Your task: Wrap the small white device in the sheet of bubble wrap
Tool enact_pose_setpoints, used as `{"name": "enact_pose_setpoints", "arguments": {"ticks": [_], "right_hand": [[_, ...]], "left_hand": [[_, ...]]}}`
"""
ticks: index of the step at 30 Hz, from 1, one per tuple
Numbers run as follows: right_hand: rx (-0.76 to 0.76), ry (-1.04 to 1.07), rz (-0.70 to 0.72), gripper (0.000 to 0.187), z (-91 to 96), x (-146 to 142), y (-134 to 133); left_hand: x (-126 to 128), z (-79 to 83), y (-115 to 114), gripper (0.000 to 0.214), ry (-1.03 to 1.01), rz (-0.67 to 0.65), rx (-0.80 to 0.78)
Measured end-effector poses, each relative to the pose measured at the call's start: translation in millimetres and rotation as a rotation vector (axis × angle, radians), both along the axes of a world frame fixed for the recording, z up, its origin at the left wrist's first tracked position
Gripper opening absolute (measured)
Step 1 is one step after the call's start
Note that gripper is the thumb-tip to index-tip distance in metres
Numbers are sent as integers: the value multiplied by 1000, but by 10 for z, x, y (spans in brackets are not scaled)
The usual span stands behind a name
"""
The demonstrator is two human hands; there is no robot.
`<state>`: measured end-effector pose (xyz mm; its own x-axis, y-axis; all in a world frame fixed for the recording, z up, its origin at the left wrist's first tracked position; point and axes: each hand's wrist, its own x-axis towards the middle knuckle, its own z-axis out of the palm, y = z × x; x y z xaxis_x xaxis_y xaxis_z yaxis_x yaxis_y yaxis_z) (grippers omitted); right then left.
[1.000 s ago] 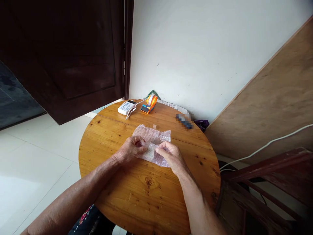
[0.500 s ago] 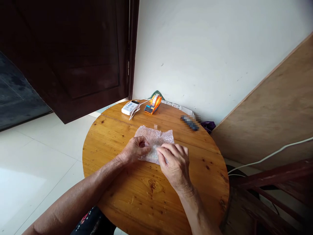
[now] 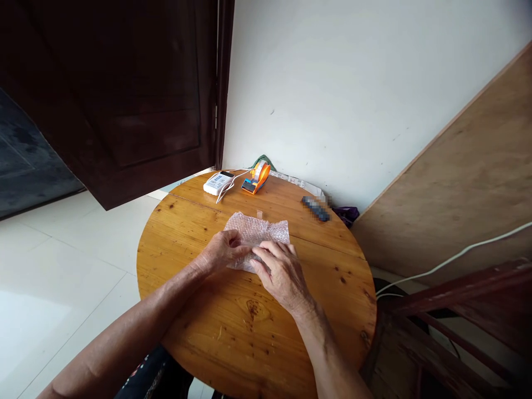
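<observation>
Tabletop open around bubble wrap; tape dispenser far.

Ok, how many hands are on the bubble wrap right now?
2. The left hand, fingers curled, holds the bubble wrap at its near left edge; the right hand lies flat over its near right part. No other hand shows.

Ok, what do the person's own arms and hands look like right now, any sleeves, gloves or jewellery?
No sleeves show: the left forearm and right forearm are bare to the picture's edge. The left hand and right hand wear no gloves; no ring, watch or bracelet is visible. Under the left forearm, dark clothing with a pink-red pattern shows.
</observation>
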<state>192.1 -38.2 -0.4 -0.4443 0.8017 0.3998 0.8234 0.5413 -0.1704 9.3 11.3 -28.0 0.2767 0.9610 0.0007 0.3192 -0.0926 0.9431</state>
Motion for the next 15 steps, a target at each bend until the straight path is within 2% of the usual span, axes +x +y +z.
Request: {"name": "enact_pose_setpoints", "arguments": {"ticks": [4,8,10,15], "right_hand": [[11,-30,2,17,-16,-7,3],[6,-84,11,22,-5,-27,-7],[4,-116,-6,20,10,-51,-19],[5,-162,-46,22,41,-113,-44]], "left_hand": [[-187,87,-6,30,127,20,0],[-346,111,-45,22,378,113,50],[-402,88,-66,25,454,174,59],[-458,79,-79,36,366,177,-232]]}}
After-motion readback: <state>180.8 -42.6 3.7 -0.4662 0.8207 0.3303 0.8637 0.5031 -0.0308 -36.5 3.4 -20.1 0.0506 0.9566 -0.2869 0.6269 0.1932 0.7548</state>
